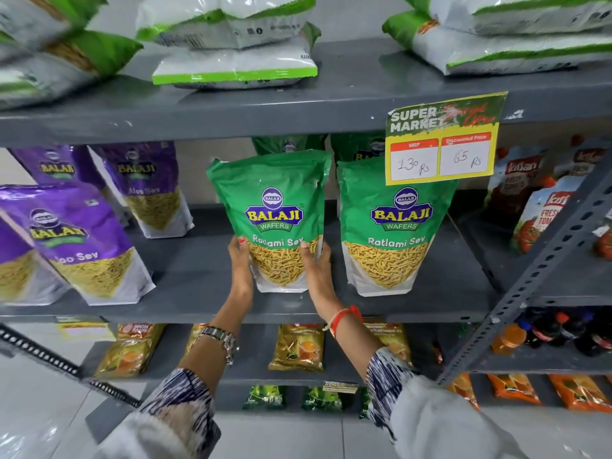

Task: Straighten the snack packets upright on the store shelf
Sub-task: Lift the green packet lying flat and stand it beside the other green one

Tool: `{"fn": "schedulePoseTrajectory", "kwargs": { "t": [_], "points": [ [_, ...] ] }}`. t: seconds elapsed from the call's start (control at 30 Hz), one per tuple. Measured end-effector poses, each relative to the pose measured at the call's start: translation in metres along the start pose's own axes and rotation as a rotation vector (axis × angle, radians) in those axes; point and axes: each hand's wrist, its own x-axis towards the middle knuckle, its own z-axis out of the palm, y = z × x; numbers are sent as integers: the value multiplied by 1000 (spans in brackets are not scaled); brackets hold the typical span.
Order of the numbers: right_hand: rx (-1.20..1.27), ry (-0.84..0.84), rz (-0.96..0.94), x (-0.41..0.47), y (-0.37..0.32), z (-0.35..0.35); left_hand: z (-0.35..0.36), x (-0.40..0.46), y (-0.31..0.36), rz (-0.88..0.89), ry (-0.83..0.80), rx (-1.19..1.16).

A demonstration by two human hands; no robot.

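A green Ratlami Sev packet (273, 207) stands upright near the front of the grey middle shelf (185, 273). My left hand (241, 260) grips its lower left edge and my right hand (316, 265) grips its lower right edge. Beside it on the right stands a second green Ratlami Sev packet (392, 226), upright and untouched. Two more green packets (291, 144) show behind them, mostly hidden. To the left, purple Aloo Sev packets (82, 240) lean at an angle, with another purple packet (145, 187) further back.
A yellow price tag (442, 140) hangs from the upper shelf edge over the right green packet. White and green bags (235, 41) lie on the top shelf. Ketchup pouches (543, 207) fill the right bay behind a slanted metal upright (543, 270). Tea packets (298, 346) sit below.
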Motion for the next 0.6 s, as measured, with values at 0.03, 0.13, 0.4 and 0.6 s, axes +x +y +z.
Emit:
{"fn": "schedulePoseTrajectory", "kwargs": {
  "t": [0.03, 0.13, 0.4, 0.6],
  "points": [
    [1, 0, -1, 0, 2, 0, 0, -1, 1, 8, -3, 3],
    [4, 0, -11, -5, 9, 1, -2, -5, 2, 36, -22, 18],
    [40, 19, -10, -12, 13, 6, -11, -11, -1, 54, -84, -5],
    [44, 27, -34, -12, 15, 6, -14, -11, -2, 70, -92, 16]
  ]
}}
